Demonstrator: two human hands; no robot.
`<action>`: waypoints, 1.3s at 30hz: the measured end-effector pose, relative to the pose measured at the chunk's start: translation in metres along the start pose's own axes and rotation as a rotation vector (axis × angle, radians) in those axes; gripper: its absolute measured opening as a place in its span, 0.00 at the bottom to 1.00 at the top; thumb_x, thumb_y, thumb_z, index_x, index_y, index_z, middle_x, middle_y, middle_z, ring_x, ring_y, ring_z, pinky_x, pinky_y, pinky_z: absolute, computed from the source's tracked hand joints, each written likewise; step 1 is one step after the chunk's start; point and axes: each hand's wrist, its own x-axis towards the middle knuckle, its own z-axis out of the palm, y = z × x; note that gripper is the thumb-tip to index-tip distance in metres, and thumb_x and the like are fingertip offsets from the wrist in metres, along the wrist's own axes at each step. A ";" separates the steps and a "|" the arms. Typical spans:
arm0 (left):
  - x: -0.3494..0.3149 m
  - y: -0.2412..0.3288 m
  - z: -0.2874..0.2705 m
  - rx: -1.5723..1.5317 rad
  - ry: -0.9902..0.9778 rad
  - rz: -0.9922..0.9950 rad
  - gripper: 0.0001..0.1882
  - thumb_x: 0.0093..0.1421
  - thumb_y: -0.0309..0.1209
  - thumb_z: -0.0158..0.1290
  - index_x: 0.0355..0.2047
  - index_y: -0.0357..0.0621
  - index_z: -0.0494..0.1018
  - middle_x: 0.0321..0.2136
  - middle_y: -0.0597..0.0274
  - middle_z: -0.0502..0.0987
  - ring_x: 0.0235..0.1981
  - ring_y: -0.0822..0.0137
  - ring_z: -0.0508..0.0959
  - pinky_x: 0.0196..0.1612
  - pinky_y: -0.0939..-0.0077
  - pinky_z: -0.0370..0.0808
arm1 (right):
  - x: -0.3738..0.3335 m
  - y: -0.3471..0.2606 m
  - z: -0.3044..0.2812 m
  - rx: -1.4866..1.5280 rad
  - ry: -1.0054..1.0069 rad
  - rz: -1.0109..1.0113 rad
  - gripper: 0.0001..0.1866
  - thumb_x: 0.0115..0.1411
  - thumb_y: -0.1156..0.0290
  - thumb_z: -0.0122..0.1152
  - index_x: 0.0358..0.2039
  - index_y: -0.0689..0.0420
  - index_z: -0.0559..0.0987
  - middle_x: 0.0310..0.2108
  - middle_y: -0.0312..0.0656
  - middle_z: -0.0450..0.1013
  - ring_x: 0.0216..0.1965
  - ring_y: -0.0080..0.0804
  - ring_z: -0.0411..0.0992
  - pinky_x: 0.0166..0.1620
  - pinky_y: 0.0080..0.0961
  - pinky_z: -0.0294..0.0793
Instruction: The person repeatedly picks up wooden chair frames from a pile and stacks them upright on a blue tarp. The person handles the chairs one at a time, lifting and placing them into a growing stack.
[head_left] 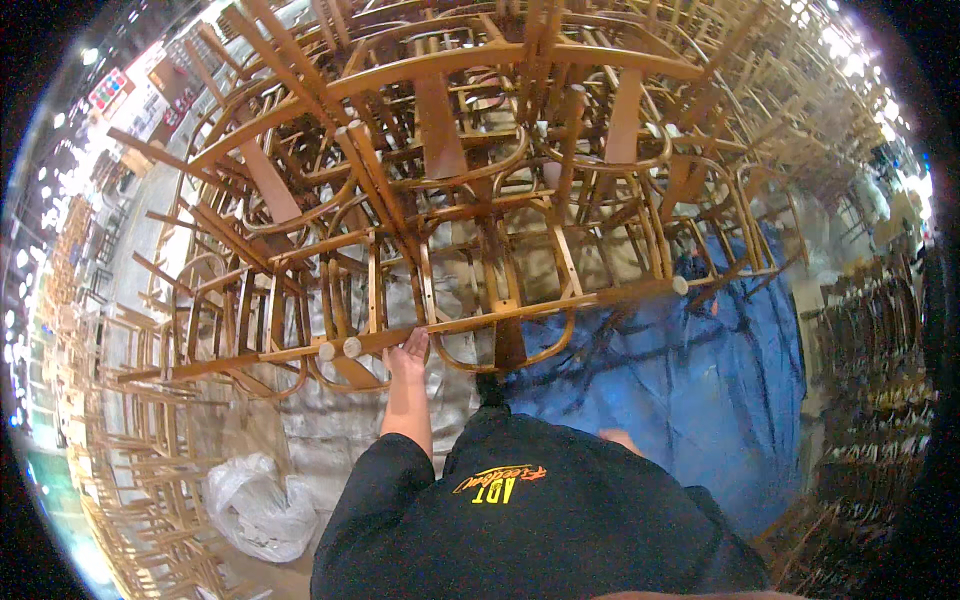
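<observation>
My left hand (408, 352) is raised in front of me, its fingers closed around the end part of a brown wooden chair leg (440, 329). That leg belongs to a wooden chair frame with curved bars, stacked on its side among several others. Pale round caps show on the leg ends beside the hand. Of my right hand (622, 440) only a small patch of skin appears past my dark shirt, low over the blue sheet; its fingers are hidden.
Stacked wooden chair frames (430, 110) rise high ahead, their legs jutting toward me. A blue sheet (660, 400) covers the floor at right, with grey sheeting (340, 420) at left. A clear plastic bag (262, 505) lies at lower left. More frames line both sides.
</observation>
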 end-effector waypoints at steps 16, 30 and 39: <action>-0.142 -0.226 0.082 1.348 -1.269 -0.728 0.08 0.66 0.26 0.53 0.33 0.36 0.80 0.31 0.56 0.84 0.33 0.61 0.85 0.32 0.70 0.79 | -0.165 -0.016 0.079 1.621 1.164 1.329 0.14 0.62 0.58 0.62 0.37 0.57 0.81 0.30 0.48 0.77 0.29 0.46 0.80 0.32 0.44 0.83; -0.238 -0.440 0.230 2.196 -1.047 -1.362 0.08 0.69 0.41 0.50 0.39 0.57 0.77 0.43 0.72 0.81 0.45 0.61 0.78 0.50 0.50 0.76 | -0.252 -0.189 0.290 1.055 1.142 1.698 0.21 0.55 0.63 0.70 0.49 0.54 0.78 0.44 0.44 0.80 0.38 0.52 0.80 0.40 0.46 0.81; -0.519 -0.524 0.137 1.962 -1.834 -1.337 0.19 0.69 0.36 0.48 0.54 0.34 0.67 0.43 0.42 0.80 0.38 0.43 0.82 0.38 0.44 0.82 | -0.224 -0.307 0.355 1.691 1.434 1.737 0.15 0.66 0.62 0.57 0.45 0.60 0.77 0.43 0.50 0.78 0.35 0.52 0.79 0.37 0.48 0.79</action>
